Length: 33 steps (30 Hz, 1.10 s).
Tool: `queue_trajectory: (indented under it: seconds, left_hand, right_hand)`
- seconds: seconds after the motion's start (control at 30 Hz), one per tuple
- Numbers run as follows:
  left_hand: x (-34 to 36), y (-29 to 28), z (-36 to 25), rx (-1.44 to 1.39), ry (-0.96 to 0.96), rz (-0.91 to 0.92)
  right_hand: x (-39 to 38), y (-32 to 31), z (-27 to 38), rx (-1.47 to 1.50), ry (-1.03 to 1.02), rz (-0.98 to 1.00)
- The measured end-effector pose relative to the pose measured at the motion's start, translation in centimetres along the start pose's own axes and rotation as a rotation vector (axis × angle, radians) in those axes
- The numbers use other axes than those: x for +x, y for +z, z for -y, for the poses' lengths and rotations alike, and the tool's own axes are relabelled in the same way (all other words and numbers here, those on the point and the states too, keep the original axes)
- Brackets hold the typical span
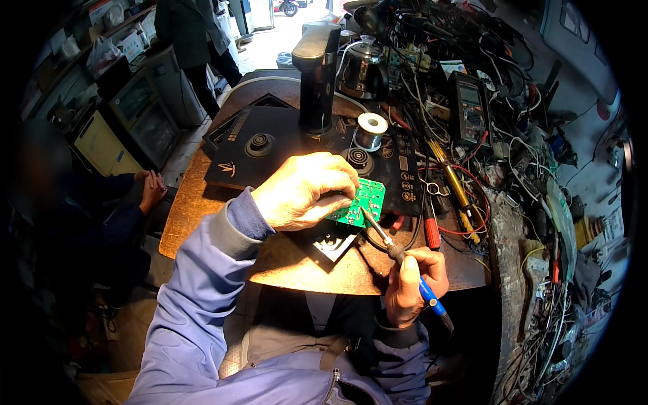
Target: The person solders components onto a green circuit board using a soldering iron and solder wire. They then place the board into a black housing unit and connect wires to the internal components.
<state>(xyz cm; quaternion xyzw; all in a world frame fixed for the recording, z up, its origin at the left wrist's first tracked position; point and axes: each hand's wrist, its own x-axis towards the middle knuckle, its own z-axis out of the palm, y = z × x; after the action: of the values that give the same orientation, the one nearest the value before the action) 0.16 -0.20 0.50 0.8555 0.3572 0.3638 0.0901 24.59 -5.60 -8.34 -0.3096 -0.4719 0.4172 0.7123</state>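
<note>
My left hand (pixel 307 192) is closed on the edge of a green circuit board (pixel 370 197), held tilted above the wooden table's front part. In my right hand (pixel 413 283) is a soldering iron with a blue handle (pixel 435 300), gripped like a pen. Its metal tip points up and left and meets the board's lower part; whether it touches cannot be made out. Under the board lies a dark, square-cornered part with a pale face (pixel 331 246). Behind my hands is a black appliance base (pixel 263 162) with round connectors, and a spool of solder wire (pixel 370 131) stands on it.
A tall black column (pixel 317 81) rises from the appliance, with a glass kettle (pixel 364 71) behind. At the right are a multimeter (pixel 470 108), a red-handled tool (pixel 432 233) and heaps of tangled cables. One person sits at the left with hands clasped (pixel 153 191); another stands farther back.
</note>
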Motion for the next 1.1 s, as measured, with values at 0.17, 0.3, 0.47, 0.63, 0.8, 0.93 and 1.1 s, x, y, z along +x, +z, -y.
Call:
queue_trajectory:
  seconds: [0.17,0.3,0.47,0.63,0.8,0.93,1.1]
  left_hand:
    - [-0.04,0.02,-0.05,0.003,-0.002,-0.005]
    - [0.06,-0.01,0.09,0.002,0.014,-0.012]
    - [-0.08,0.1,0.01,0.003,0.004,-0.013]
    - [-0.08,0.05,-0.18,0.004,-0.002,-0.012]
    - [0.0,-0.01,-0.3,0.005,-0.013,-0.015]
    - [-0.05,0.01,-0.12,0.011,-0.033,-0.015]
    - [-0.11,0.13,0.04,0.009,-0.028,-0.021]
  right_hand:
    - [0.0,-0.06,-0.09,0.016,0.001,0.002]
    - [-0.04,-0.03,-0.12,0.015,0.005,-0.006]
    - [-0.07,-0.13,-0.16,0.012,0.003,-0.001]
    - [-0.17,-0.19,-0.04,0.007,0.012,-0.011]
    - [0.03,-0.02,-0.33,-0.058,-0.038,-0.009]
    - [-0.07,-0.06,-0.59,-0.031,-0.038,-0.014]
    - [0.0,-0.05,-0.71,-0.041,-0.065,0.001]
